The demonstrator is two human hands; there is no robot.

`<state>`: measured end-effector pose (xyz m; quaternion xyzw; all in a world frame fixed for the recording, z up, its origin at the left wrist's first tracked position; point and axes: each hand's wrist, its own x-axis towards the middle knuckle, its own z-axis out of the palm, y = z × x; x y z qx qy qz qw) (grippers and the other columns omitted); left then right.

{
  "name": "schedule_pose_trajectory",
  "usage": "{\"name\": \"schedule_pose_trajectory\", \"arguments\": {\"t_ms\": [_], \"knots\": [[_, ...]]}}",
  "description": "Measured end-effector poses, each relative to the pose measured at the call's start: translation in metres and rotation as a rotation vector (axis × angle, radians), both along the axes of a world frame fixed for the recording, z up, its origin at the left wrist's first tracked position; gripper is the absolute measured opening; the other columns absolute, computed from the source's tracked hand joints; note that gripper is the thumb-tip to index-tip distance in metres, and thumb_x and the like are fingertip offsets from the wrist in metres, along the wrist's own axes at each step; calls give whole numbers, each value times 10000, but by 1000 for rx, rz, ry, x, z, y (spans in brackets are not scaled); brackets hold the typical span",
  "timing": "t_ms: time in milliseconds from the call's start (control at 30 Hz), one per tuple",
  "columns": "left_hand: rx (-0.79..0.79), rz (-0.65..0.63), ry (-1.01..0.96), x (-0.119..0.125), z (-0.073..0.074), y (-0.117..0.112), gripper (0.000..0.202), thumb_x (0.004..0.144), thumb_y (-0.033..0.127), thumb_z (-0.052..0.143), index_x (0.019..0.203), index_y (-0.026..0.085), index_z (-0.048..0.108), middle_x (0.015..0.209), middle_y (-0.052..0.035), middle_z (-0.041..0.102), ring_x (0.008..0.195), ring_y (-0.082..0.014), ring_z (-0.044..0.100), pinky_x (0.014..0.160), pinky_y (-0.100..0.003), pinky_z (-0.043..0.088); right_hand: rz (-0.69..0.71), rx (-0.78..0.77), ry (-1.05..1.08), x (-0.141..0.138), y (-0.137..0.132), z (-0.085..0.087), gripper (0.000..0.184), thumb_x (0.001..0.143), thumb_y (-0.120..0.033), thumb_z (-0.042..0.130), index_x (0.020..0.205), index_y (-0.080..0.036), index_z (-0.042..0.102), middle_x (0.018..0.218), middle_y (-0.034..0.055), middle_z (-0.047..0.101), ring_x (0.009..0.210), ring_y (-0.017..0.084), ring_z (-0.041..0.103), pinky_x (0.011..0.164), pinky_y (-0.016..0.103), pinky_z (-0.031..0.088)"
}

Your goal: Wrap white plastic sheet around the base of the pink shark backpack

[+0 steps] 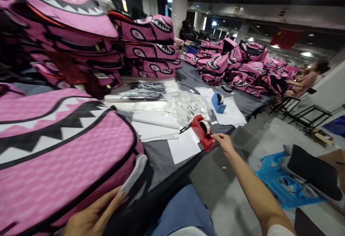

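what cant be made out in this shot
All in the head view:
Tape end at the red plastic tape dispenser: hidden by the right hand.
Lower end of the pale flat strip: hidden in the left hand.
Rest of the nearest pink shark-mouth backpack: cut by the left edge.
Marks on the crumpled clear plastic: too blurred.

And not one readable word or number in sight! Upper right, a red flag (287, 37) shows yellow stars. Over on the left, a white label (101, 74) sits on a pink bag (115, 78), too small and blurred to read. Near the centre, dark marks on clear plastic (185, 103), equally illegible.
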<state>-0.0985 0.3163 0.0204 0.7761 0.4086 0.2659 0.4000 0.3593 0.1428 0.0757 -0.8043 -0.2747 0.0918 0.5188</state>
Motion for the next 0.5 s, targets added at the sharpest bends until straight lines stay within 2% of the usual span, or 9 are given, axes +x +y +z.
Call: {"name": "schedule_pose_trajectory", "arguments": {"t_ms": [100,200,300,400,500], "knots": [[-138,12,25,6,22,-6,543,759,706,603,1045,285,790,865,28,803,888,-231,768,786,-191,590,-45,73,4,-8,-7,10,504,618,-681,698,632,-178,678,680,61,671,696,206,558,673,316,422],[-148,43,41,7,30,-7,543,737,700,616,1042,284,787,854,27,802,904,-248,766,824,-223,596,-105,144,-2,-29,-26,12,405,641,-591,753,675,-195,678,779,60,684,792,213,566,701,302,429],[-166,43,63,7,36,-7,577,712,714,609,1036,271,790,839,22,802,920,-264,767,846,-246,600,-216,334,257,-54,-36,1,432,623,-587,798,689,-203,613,649,8,607,635,156,515,557,249,379],[-183,87,133,12,48,-10,641,644,751,632,1003,248,799,866,8,806,905,-281,774,752,-236,617,-251,515,530,-81,-21,-16,549,588,-659,802,664,-230,466,551,-68,459,511,100,404,462,203,298],[-219,98,176,19,62,-15,689,566,756,682,996,231,799,894,-6,807,833,-297,779,656,-257,621,-153,559,668,-131,10,-28,646,550,-718,809,669,-237,394,541,-93,402,481,77,350,439,181,260]]}}
